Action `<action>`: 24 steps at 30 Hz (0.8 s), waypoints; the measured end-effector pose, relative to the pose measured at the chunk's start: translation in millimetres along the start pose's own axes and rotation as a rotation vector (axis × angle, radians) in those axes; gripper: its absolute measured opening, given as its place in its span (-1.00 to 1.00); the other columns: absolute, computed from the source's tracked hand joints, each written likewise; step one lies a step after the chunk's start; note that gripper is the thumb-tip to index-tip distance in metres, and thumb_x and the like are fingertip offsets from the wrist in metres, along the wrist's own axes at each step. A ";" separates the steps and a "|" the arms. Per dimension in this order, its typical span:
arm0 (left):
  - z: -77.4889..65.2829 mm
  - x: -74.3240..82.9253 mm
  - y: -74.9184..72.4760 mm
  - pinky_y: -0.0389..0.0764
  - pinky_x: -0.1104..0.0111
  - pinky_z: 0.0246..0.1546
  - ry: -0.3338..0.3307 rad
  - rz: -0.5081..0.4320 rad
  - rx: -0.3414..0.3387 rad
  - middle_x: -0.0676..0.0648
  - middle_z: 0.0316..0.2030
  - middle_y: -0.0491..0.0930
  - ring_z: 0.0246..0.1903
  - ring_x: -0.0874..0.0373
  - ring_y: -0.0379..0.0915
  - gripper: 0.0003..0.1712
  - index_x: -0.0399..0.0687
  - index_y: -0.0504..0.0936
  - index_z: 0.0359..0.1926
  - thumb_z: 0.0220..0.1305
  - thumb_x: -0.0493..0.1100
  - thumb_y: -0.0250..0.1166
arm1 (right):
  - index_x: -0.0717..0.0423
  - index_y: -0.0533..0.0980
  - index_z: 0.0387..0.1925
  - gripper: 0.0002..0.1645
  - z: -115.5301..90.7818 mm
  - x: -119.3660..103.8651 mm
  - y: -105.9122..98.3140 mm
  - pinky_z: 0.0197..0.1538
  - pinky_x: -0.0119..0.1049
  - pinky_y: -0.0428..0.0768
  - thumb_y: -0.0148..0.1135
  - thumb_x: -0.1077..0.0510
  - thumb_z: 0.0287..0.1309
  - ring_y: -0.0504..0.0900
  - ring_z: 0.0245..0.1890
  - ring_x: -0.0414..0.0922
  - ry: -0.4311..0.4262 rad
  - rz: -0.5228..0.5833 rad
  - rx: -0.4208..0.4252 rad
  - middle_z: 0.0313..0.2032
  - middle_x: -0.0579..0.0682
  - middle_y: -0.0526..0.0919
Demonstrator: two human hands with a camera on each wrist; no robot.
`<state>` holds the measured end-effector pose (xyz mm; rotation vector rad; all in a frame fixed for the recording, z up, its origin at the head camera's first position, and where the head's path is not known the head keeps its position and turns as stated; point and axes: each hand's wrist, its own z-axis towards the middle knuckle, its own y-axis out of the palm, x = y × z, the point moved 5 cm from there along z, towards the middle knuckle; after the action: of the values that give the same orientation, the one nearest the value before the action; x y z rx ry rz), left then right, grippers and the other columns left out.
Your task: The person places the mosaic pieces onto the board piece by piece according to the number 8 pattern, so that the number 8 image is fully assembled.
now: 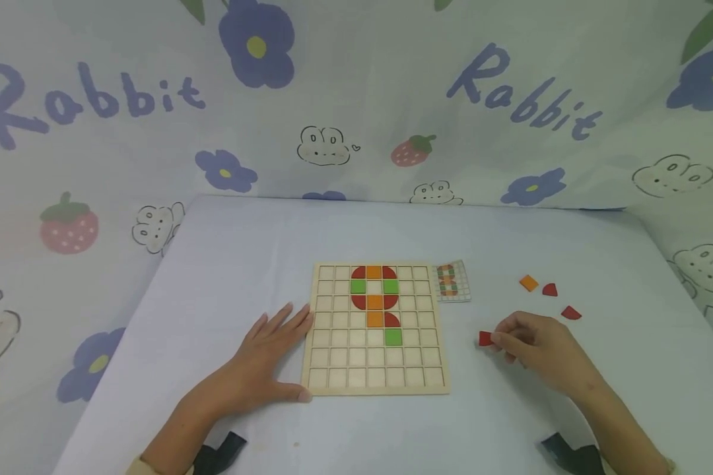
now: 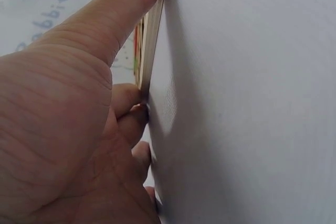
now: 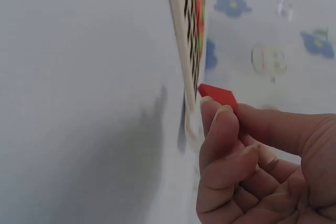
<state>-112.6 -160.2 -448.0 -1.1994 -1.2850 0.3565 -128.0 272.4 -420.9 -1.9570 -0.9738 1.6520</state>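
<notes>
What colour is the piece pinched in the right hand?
Red; the piece in the right hand shows best in the right wrist view.

High head view, close wrist views, board (image 1: 375, 357) in all

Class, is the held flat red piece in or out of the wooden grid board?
Out: the right hand pinches the flat red piece right of the wooden grid board.

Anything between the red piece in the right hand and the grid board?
Nothing visible: in the head view, only white tabletop shows between the red piece in the right hand and the right edge of the grid board. The pattern card lies beside that edge, farther from the person, off the straight line.
</notes>
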 end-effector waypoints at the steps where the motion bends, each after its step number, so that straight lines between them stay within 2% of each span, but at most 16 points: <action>1: 0.2 0.2 0.0 -0.35 -0.12 0.58 0.001 -0.003 0.001 0.11 0.66 -0.11 0.65 -0.05 -0.39 0.40 0.06 0.03 0.69 -0.03 0.30 0.62 | 0.08 0.64 -0.16 -0.82 1.2 -6.2 6.1 -0.43 -0.36 0.58 0.37 0.05 0.40 0.62 -0.42 -0.11 -0.014 0.020 -0.019 -0.43 -0.12 0.70; 5: 1.0 0.9 -0.3 -0.33 -0.13 0.58 0.008 0.004 0.013 0.10 0.66 -0.09 0.65 -0.06 -0.37 0.40 0.04 0.05 0.68 -0.05 0.27 0.64 | 0.07 0.64 -0.21 -0.87 8.7 -28.8 27.8 -0.45 -0.37 0.57 0.39 0.10 0.36 0.63 -0.45 -0.09 -0.065 0.082 -0.099 -0.43 -0.11 0.70; 11: 0.7 0.5 -0.1 -0.31 -0.15 0.58 0.017 0.009 0.018 0.07 0.66 -0.08 0.64 -0.08 -0.35 0.40 0.01 0.07 0.68 -0.05 0.26 0.65 | 0.04 0.62 -0.30 -0.89 22.8 -55.9 59.0 -0.47 -0.38 0.54 0.38 0.12 0.35 0.58 -0.50 -0.13 -0.121 0.101 -0.191 -0.52 -0.12 0.64; 16: 1.5 0.3 0.6 -0.31 -0.14 0.58 0.014 0.004 0.012 0.08 0.66 -0.09 0.65 -0.07 -0.36 0.40 0.02 0.06 0.68 -0.05 0.26 0.65 | 0.04 0.62 -0.32 -0.88 29.4 -72.7 80.7 -0.50 -0.37 0.50 0.37 0.12 0.36 0.54 -0.53 -0.17 -0.156 0.099 -0.226 -0.56 -0.14 0.61; 24: 1.9 -0.2 0.6 -0.30 -0.14 0.58 0.004 0.030 0.009 0.06 0.66 -0.08 0.65 -0.08 -0.36 0.41 0.03 0.07 0.68 -0.07 0.27 0.66 | -0.03 0.61 -0.38 -0.85 32.1 -84.9 96.7 -0.59 -0.42 0.40 0.38 0.14 0.35 0.43 -0.62 -0.25 -0.191 -0.018 -0.211 -0.63 -0.20 0.53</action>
<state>-114.0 -159.3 -449.0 -1.2123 -1.2621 0.3811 -139.8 141.2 -436.4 -1.9386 -1.2805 1.8164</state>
